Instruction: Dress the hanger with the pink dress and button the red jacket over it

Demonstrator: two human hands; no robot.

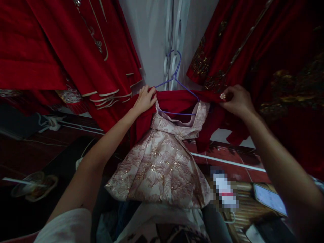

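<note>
A small pink and gold brocade dress (162, 165) hangs on a purple wire hanger (177, 79) against a white wall. A red jacket (177, 101) is draped over the dress's shoulders. My left hand (145, 99) is closed on the jacket's left shoulder. My right hand (236, 99) pinches the jacket's right shoulder, where a small flower-shaped button (223, 96) shows at my fingertips. The hanger's hook rests on a white wall fitting (172, 57).
Red embroidered garments hang at upper left (63, 50) and at right (273, 67). A phone with a lit screen (269, 198) lies on a woven mat at lower right. White cables (52, 122) and a clear plastic item (34, 185) lie on the dark red floor at left.
</note>
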